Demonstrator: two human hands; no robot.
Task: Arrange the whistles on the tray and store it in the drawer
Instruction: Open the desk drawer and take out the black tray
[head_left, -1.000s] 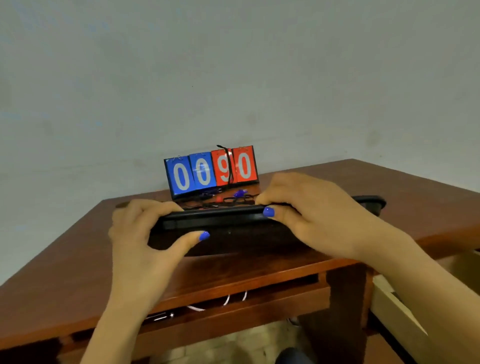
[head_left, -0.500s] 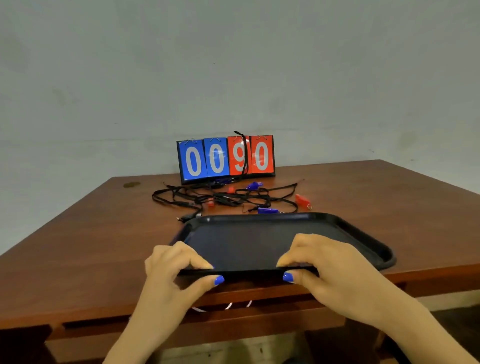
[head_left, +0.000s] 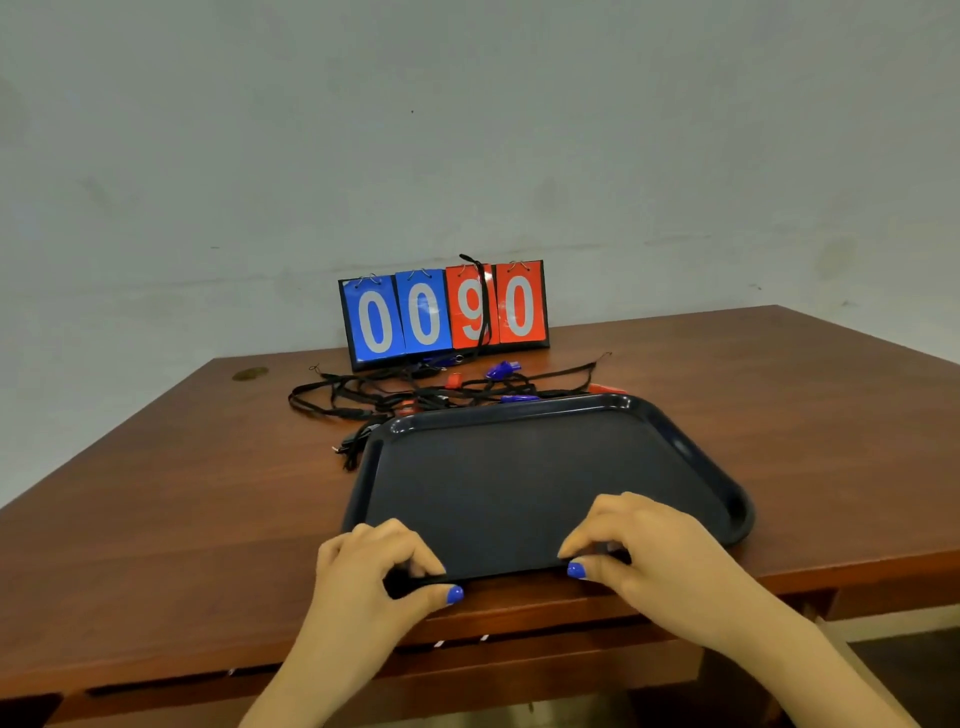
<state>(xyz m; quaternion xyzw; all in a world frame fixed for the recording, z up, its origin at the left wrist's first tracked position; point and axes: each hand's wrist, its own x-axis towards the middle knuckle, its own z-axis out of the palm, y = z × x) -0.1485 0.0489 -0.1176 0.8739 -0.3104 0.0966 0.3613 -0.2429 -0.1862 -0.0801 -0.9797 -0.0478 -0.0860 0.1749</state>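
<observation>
Head view: left hand (head_left: 371, 564) and right hand (head_left: 657, 553) pinch one tray (head_left: 524, 467) (near rim); two blue whistles (head_left: 503, 370) beyond.

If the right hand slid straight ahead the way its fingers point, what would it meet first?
Only the bare floor of the tray lies before the right hand; first obstacle is probably the tray's far rim, then the tangled whistles beyond.

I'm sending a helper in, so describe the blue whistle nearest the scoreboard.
Find the blue-and-red flip scoreboard at the back of the brown wooden table. Just before its red half lies a small blue plastic whistle, the farthest back in the black lanyard tangle.
</observation>
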